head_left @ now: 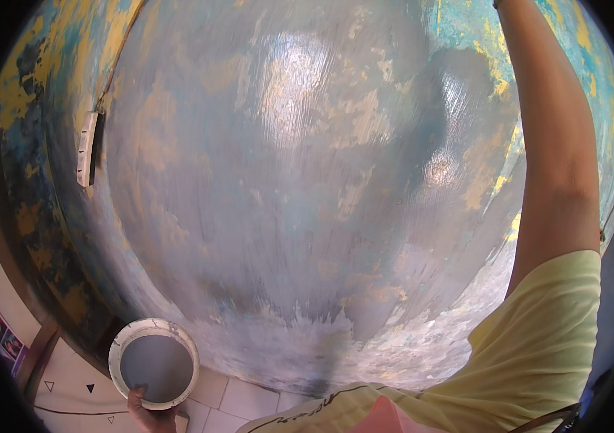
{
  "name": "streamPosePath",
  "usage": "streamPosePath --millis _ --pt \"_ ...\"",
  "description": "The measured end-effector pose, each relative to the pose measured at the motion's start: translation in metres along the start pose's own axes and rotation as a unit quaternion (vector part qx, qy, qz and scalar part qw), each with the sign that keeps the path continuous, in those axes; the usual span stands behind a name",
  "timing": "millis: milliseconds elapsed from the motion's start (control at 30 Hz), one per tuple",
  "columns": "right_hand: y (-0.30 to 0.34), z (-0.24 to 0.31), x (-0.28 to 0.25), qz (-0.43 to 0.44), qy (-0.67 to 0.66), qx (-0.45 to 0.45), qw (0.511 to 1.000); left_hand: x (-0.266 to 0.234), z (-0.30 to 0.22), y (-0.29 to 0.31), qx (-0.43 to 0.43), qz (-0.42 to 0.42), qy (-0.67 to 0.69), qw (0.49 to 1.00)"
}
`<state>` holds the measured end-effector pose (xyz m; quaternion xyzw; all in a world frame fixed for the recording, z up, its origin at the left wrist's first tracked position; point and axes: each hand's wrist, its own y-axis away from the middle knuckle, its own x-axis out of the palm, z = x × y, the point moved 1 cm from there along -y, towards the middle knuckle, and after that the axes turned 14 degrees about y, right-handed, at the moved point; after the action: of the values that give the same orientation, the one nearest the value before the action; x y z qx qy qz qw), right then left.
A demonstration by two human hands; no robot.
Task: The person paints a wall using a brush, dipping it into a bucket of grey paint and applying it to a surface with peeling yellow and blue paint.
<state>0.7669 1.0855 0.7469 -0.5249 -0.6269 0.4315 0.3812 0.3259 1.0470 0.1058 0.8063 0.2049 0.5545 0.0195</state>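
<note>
My left hand (150,410) grips a round white paint bucket (121,335) at its near rim, with the thumb over the edge. Inside the bucket lies smooth grey paint (157,364). In front of me spreads a wall (307,209) coated in streaky, wet-looking grey over patches of yellow and teal. My right arm (559,144) reaches up along the right side of this wall. It leaves the picture at the top edge, so the right hand and anything in it are out of sight.
A white power strip (88,149) hangs on the wall at the left, with a cable (121,58) running up from it. Pale floor tiles (246,400) show at the bottom. At the lower left is a light patterned surface (69,386) beside a dark wall edge.
</note>
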Motion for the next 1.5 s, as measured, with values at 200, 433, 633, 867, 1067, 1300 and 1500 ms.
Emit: streamPosePath --millis 200,433,633,867,1067,1300,1500 --pt "0.066 0.029 0.026 -0.002 0.121 0.017 0.992 -0.004 0.000 -0.002 -0.012 0.015 -0.019 1.000" --pt "0.213 0.066 -0.003 0.148 0.074 -0.152 0.974 0.007 -0.007 -0.005 -0.032 0.033 -0.061 0.997" --pt "0.223 0.091 -0.027 0.397 -0.020 0.076 0.914 0.000 -0.018 -0.010 -0.034 0.030 -0.035 0.998" --pt "0.115 0.035 -0.003 0.243 -0.110 0.055 0.962 0.013 -0.010 -0.002 -0.011 0.031 -0.063 0.997" --pt "0.027 0.031 0.031 -0.037 -0.032 -0.024 0.999 -0.003 -0.008 -0.014 -0.007 0.006 -0.042 0.999" --pt "0.099 0.077 0.056 0.015 0.106 -0.005 0.994 -0.003 -0.011 -0.014 -0.007 0.007 -0.041 0.999" --pt "0.257 0.131 0.040 0.156 -0.089 -0.177 0.968 -0.004 -0.013 -0.023 -0.031 0.038 -0.043 0.998"
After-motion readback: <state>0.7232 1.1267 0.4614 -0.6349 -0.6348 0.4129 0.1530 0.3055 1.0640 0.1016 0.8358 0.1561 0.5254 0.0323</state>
